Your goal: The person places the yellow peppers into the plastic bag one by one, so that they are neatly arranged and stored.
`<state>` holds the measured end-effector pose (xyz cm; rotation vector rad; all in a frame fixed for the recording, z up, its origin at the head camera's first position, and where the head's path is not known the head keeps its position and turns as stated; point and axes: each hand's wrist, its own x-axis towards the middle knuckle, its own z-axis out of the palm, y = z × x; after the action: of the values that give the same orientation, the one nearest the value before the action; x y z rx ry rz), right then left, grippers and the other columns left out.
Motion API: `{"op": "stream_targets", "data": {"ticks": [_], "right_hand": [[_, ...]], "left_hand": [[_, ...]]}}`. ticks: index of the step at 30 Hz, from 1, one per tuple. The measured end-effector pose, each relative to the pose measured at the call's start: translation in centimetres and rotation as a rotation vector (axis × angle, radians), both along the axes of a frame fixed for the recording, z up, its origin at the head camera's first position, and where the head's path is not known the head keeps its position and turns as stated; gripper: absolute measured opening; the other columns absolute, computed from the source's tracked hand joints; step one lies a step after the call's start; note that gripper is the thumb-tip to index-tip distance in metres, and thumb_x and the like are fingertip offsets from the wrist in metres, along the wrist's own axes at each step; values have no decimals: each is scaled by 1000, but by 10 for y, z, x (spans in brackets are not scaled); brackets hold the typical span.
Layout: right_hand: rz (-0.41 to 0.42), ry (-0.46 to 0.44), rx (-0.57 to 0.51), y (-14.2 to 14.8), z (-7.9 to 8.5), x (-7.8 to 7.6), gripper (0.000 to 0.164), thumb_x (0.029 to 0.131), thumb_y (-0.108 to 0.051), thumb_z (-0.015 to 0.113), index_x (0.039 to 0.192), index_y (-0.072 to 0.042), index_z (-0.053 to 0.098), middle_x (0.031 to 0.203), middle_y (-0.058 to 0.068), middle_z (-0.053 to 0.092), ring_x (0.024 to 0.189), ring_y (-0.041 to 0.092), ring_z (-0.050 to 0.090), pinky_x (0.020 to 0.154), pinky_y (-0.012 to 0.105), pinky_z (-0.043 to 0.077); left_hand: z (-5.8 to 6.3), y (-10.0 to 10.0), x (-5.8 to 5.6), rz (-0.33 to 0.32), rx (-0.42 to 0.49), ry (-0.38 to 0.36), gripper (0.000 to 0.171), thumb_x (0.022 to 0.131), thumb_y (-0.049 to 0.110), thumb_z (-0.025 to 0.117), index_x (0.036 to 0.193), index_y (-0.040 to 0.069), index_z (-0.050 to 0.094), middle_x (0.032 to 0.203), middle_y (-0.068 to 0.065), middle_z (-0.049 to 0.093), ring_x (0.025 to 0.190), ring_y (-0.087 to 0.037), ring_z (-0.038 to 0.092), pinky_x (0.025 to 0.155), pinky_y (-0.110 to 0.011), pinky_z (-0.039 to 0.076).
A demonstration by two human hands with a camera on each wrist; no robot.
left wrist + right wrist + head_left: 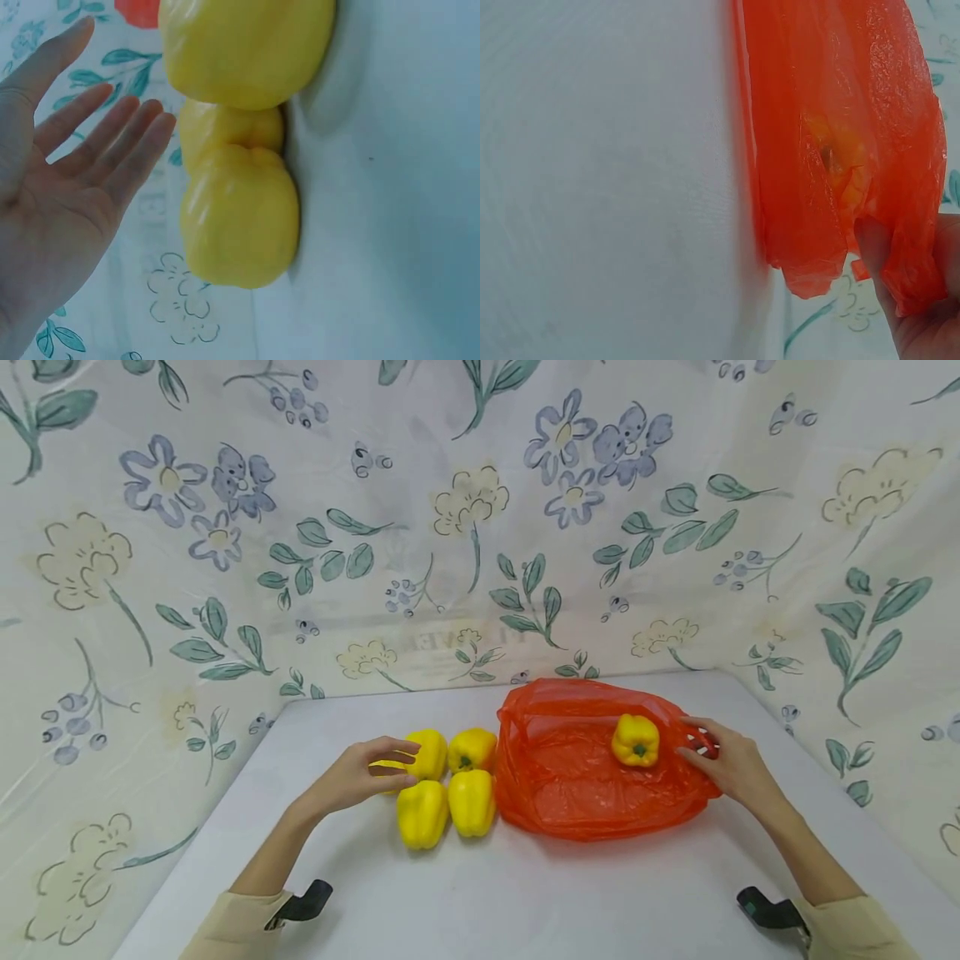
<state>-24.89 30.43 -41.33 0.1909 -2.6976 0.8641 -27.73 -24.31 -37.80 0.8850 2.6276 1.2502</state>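
Several yellow bell peppers [472, 803] lie grouped on the white table left of centre. My left hand [351, 779] hovers at the left of this group, fingers extended and parted. In the left wrist view its palm [67, 202] holds nothing, with a gap to the nearest pepper [240, 217]. To the right, a red plastic bag [562, 777] lies spread with its mouth wide. One yellow bell pepper [636, 740] rests inside, toward the bag's right end. My right hand [735, 765] grips the bag's right edge, the crumpled plastic between thumb and fingers.
The white table [525, 893] ends at a floral curtain [480, 527] hanging behind and along both sides. Black wrist devices [303, 903] stick out from both beige sleeves.
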Motion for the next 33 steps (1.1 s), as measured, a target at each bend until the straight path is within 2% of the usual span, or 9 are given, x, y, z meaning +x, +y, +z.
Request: {"op": "stream_targets", "data": {"ticks": [6, 10, 16, 20, 25, 29, 33], "right_hand": [[-1, 6, -1, 1, 0, 2, 52, 91, -16, 69, 138, -5, 50, 112, 27, 63, 84, 27, 60, 59, 24, 57], [-1, -4, -1, 0, 0, 2, 52, 91, -17, 68, 139, -5, 50, 111, 26, 63, 83, 26, 59, 57, 19, 54], [4, -3, -3, 1, 0, 2, 52, 91, -15, 69, 139, -6, 49, 109, 25, 64, 82, 25, 60, 57, 18, 53], [10, -8, -14, 1, -1, 1, 53, 92, -16, 68, 140, -6, 48, 112, 26, 64, 84, 27, 62, 58, 22, 57], [12, -12, -21, 1, -1, 2, 53, 92, -16, 68, 140, -5, 48, 120, 28, 61, 88, 32, 64, 61, 30, 60], [15, -11, -24, 1, 0, 2, 53, 93, -17, 67, 140, -5, 48, 120, 29, 61, 88, 32, 64, 61, 29, 60], [18, -10, -27, 1, 0, 2, 53, 93, -16, 67, 140, -4, 48, 119, 29, 61, 88, 32, 65, 60, 29, 60]], "left_hand": [[-16, -4, 15, -14, -17, 10, 56, 84, 28, 78, 132, 5, 58, 130, -15, 61, 119, -36, 60, 97, -45, 53], [-24, -7, 21, -3, -49, 14, 60, 83, 31, 79, 134, 9, 57, 134, -10, 60, 121, -31, 59, 97, -42, 54], [-34, -9, 22, -35, -63, 24, 59, 82, 32, 79, 135, 14, 57, 137, -7, 59, 122, -29, 58, 96, -38, 55], [-37, -9, 23, -35, -76, 27, 63, 81, 33, 80, 136, 17, 55, 139, -5, 58, 122, -29, 57, 95, -38, 55], [-37, -9, 25, -48, -99, 0, 73, 78, 34, 83, 141, 16, 51, 144, -7, 54, 123, -31, 55, 97, -47, 53], [-37, -9, 27, -55, -113, -32, 80, 77, 33, 83, 145, 15, 45, 147, -9, 50, 124, -33, 52, 97, -52, 52], [-38, -8, 29, -55, -133, -50, 86, 77, 34, 83, 148, 16, 39, 149, -9, 47, 126, -33, 51, 97, -50, 52]]}}
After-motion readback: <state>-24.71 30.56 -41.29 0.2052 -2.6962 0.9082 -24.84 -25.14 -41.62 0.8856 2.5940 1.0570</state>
